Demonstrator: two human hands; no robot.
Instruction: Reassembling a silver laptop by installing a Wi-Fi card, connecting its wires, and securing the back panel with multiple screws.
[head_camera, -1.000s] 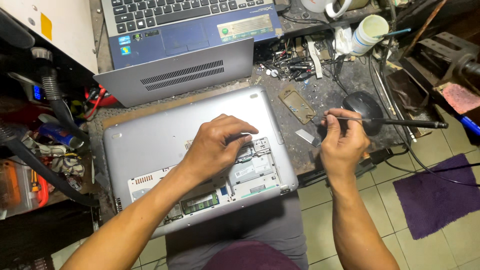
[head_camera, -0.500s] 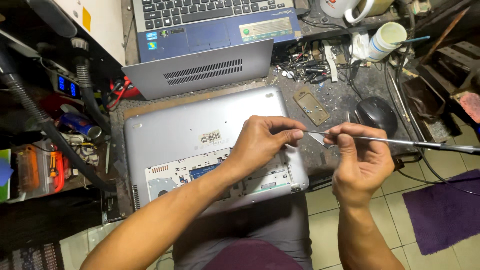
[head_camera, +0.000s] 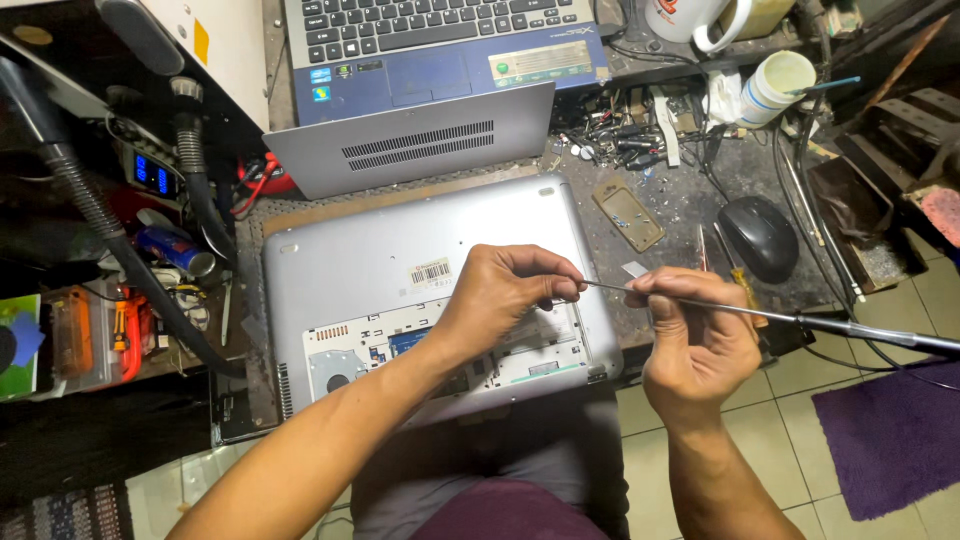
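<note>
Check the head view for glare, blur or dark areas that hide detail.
Head view: sharp on the left hand, right hand and thin metal tool; soft sheen, no harsh glare, on the silver laptop base; the left-side clutter and right edge fall into deep shadow; wide-angle bending at the edges.

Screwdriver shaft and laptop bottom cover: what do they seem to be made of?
Screwdriver shaft: bare metal, judging by its thin, grey, shiny look. Laptop bottom cover: matte silver, either painted plastic or aluminium; the even, dull sheen leaves that open. The left hand and right hand both pinch the shaft.
</note>
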